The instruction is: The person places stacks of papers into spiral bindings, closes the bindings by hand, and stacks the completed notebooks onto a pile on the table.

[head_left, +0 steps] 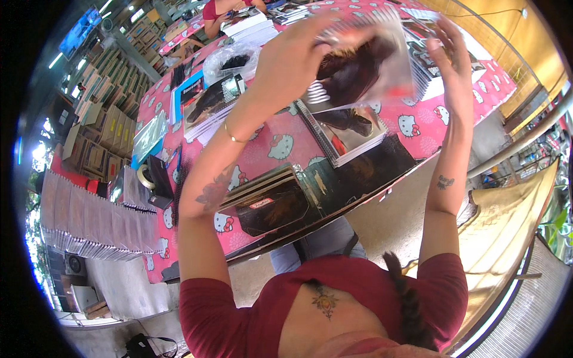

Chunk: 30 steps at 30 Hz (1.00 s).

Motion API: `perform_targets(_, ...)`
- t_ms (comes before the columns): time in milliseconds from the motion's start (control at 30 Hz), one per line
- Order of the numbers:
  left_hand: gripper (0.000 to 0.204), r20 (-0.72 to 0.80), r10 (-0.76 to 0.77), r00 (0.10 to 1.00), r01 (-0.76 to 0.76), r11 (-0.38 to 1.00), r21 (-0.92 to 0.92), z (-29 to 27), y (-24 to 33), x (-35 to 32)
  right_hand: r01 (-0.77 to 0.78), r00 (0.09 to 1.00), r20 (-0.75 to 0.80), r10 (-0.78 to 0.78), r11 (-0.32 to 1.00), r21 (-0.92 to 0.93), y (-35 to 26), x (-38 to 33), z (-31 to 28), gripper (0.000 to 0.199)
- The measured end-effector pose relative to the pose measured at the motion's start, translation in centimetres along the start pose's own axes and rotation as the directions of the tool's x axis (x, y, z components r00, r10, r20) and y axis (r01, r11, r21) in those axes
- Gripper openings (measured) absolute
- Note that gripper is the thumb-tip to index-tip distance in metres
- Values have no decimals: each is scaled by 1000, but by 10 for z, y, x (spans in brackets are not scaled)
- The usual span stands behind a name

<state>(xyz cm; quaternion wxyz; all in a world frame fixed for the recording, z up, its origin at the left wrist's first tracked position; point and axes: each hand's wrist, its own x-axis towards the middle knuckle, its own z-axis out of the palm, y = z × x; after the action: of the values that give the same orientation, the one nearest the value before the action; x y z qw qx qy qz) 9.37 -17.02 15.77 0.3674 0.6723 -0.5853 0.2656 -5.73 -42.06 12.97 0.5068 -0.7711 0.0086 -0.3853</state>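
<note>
My left hand (pixel 301 56) grips a spiral notebook (pixel 382 71) by its left side, raised over the far part of the table. The notebook is tilted and smeared by motion, with a dark picture on its cover. Just right of it, my right hand (pixel 452 56) is raised with fingers curved and apart; no hold on the notebook shows. Beneath the raised notebook lies a stack of spiral notebooks (pixel 361 143), coils along its left side. Nearer me, a dark folder-like board (pixel 271 209) with layered edges rests at the table's front edge.
A pink patterned cloth (pixel 280 146) covers the table. Left are a tape dispenser (pixel 156 185), more notebooks (pixel 215 101) and a plastic bag (pixel 250 56). Wrapped spiral notebooks (pixel 95 215) stand in a long row at far left. Another person (pixel 224 9) works across the table.
</note>
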Motion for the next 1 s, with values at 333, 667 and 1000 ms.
perform_targets(333,58,370,-559,742,602,799,0,81,-26,-117,-285,895,343,286,957,-54,100,-23,51,48)
perform_targets(667,60,411,-485,772,461,872,162,98,-35,-152,-15,945,272,182,855,-518,154,-58,71,40)
perform_targets(1000,27,-37,-281,959,252,784,568,-87,-143,-198,126,992,81,-99,865,-486,97,-65,79,38)
